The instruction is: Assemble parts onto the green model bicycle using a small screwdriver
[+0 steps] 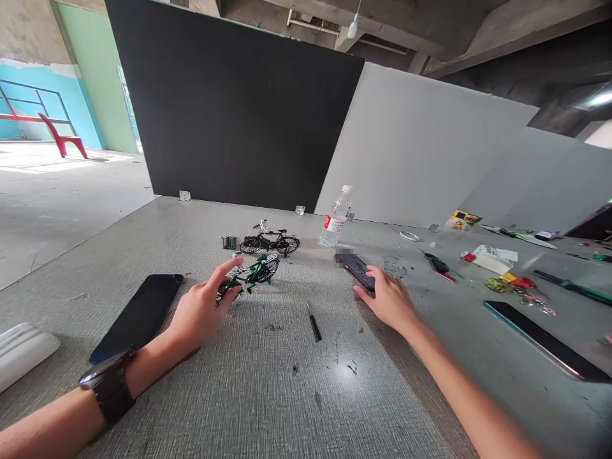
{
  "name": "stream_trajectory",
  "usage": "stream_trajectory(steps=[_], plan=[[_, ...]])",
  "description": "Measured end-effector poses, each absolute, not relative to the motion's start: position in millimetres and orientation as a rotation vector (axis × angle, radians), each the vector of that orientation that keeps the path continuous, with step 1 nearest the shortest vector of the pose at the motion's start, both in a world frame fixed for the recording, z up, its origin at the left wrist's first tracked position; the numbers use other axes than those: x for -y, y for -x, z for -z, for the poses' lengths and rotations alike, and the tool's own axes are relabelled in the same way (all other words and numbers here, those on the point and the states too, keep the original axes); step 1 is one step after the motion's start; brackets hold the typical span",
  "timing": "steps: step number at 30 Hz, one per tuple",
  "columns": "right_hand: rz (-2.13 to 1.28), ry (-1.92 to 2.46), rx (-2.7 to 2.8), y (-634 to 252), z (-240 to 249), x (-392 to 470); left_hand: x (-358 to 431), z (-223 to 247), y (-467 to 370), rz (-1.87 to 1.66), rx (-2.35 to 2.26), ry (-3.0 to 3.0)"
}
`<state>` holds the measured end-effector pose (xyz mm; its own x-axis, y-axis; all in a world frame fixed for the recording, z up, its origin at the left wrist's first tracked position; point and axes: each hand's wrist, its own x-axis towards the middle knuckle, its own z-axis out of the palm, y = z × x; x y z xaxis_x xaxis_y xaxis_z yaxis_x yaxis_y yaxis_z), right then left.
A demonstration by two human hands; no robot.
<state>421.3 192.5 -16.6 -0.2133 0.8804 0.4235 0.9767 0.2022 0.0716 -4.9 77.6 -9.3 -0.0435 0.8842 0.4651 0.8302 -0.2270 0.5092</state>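
Note:
My left hand (205,299), with a watch on its wrist, has thumb and forefinger around the near end of a small green model bicycle (256,270). Part of that bicycle's wheel is hidden behind the fingers. Just beyond it a black model bicycle (270,241) stands upright beside some small dark cylinders (229,242). My right hand (385,294) grips the near end of a dark smartphone (356,268) low over the table, with a blurred patch at its far end. Between my hands lies a small black-handled screwdriver (314,326).
A water bottle (336,218) stands behind the smartphone. One phone (138,315) lies at left near a white object (26,354), another phone (545,341) at right. Pliers-like tool (435,262), colourful small parts (511,282) and a green-black tool (574,288) lie rightward. Panels (239,108) border the back.

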Motion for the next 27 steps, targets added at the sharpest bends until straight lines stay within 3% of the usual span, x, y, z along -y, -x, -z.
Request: stream_trajectory(steps=[19,27], plan=[[0.398,1.630,2.187,-414.2,14.4,-192.3,-77.2,8.2,4.8,-1.153,-1.882,-2.139],[0.284,1.358,2.220,-365.8,-5.6,-162.1,-76.4,8.5,4.7,-1.147,-1.887,-2.151]])
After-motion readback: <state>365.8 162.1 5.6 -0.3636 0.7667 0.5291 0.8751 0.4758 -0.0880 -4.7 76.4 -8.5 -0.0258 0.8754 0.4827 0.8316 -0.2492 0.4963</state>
